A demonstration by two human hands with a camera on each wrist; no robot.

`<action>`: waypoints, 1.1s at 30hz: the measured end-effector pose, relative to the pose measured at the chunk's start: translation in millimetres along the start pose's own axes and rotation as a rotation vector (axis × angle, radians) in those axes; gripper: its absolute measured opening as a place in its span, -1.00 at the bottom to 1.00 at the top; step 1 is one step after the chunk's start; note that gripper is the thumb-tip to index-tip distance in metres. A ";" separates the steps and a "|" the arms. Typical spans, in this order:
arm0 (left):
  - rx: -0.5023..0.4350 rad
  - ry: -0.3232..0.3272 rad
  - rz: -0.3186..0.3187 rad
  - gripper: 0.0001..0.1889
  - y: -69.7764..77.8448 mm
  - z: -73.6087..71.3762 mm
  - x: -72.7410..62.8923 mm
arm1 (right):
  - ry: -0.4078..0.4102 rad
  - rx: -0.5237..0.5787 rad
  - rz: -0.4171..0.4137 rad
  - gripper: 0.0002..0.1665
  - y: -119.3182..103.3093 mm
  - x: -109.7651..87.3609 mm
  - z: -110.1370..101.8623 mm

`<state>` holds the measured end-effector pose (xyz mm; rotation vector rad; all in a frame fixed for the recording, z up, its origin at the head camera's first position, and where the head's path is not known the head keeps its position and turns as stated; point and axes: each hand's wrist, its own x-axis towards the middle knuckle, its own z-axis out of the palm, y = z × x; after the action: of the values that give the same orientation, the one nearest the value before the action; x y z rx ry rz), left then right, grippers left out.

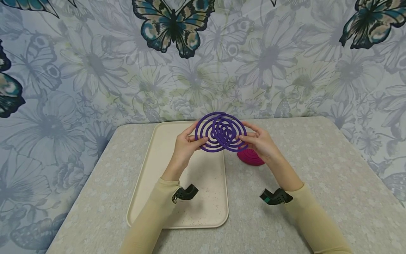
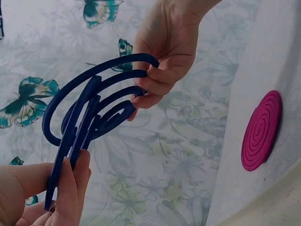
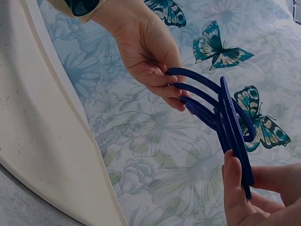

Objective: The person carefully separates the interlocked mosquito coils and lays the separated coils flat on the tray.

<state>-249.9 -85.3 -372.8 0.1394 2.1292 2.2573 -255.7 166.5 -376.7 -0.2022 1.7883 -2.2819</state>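
Two interlinked purple mosquito coils, a left one (image 1: 211, 151) and a right one (image 1: 226, 133), are held up above the table, overlapping in the middle. My left hand (image 1: 185, 147) pinches the left coil's outer edge between thumb and fingers. Opposite it, my right hand (image 1: 262, 145) grips the outer edge of the right coil. In the left wrist view the coils (image 2: 71, 120) stand at an angle to each other, their rings still passing through one another. The right wrist view shows the left hand (image 3: 153, 52) with its fingertips on several rings.
A cream tray (image 1: 180, 215) with small dark crumbs lies on the table under the left arm. Right of it, a flat pink mosquito coil (image 1: 251, 158) rests on the patterned tablecloth (image 1: 320, 158), partly behind the right hand. A butterfly-print wall covering (image 1: 196, 88) rises behind the table.
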 end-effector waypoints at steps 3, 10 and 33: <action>-0.007 -0.024 -0.004 -0.29 0.1 -1.3 0.3 | -0.004 0.009 0.013 -0.25 -2.0 -0.2 -0.5; -0.031 -0.005 -0.006 -0.31 -1.2 1.2 0.1 | 0.036 0.033 0.002 -0.32 -4.1 -2.2 3.7; -0.405 -0.051 -0.087 -0.28 1.1 22.4 -10.5 | 0.168 0.270 -0.053 -0.41 1.2 -10.2 27.8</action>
<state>-237.4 -64.0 -370.9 0.0873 1.5774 2.5401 -238.8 142.9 -370.7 -0.0103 1.5389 -2.6146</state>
